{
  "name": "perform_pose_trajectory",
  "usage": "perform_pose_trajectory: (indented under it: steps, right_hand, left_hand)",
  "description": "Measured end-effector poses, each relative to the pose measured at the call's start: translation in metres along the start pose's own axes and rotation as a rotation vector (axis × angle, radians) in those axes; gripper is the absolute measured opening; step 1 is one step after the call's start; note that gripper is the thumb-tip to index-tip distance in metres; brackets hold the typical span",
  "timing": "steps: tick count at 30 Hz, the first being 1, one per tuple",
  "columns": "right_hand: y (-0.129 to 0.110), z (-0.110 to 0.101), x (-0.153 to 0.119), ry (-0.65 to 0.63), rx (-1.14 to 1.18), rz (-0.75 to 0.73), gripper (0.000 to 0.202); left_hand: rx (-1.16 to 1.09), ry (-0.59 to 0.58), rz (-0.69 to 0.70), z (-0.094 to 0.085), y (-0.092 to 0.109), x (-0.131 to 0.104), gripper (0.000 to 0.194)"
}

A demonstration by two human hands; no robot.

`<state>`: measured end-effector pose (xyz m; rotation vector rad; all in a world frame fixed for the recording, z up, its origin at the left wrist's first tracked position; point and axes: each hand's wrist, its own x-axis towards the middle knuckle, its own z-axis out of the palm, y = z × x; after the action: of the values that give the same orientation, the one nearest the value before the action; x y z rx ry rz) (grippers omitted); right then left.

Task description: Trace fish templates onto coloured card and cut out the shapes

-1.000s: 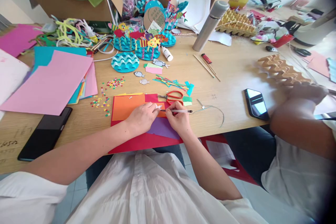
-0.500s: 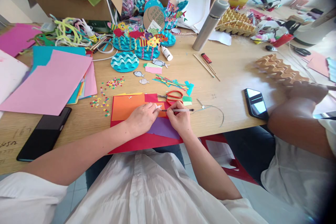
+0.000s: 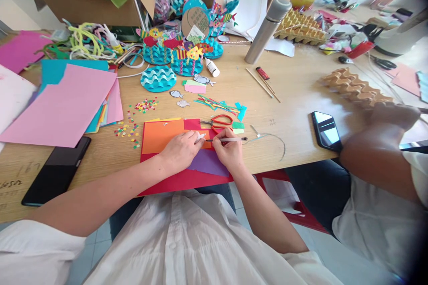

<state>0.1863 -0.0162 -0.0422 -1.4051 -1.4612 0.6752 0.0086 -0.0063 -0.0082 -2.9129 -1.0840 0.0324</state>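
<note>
My right hand is closed round a slim pen, its tip pointing left at a small white paper piece. That piece is under the fingertips of my left hand, which are pressed together on it and partly cover it. Below both hands lie an orange sheet, a purple sheet and a larger red sheet, overlapping near the table edge. Red-handled scissors rest just beyond my right hand. Paper fish cutouts lie farther back.
Paper strips and coloured confetti lie beyond the sheets. A steel flask stands behind, near blue paper decorations. Phones lie left and right. At right, another person's hand touches a cardboard egg tray.
My hands, the pen and the white paper piece look almost unmoved. The other person's hand and the egg tray have shifted slightly.
</note>
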Motion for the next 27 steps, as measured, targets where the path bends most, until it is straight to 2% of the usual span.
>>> perform_pose_trajectory:
  steps: [19, 27]
  right_hand:
    - [0.0011, -0.0003, 0.0004, 0.039, 0.013, -0.002, 0.014]
    - [0.0032, 0.0008, 0.0016, -0.009, -0.004, -0.003, 0.012]
  left_hand:
    - [0.019, 0.011, 0.003, 0.0013, 0.0015, 0.0003, 0.035]
    - [0.005, 0.02, 0.004, 0.0023, 0.0019, -0.0002, 0.036]
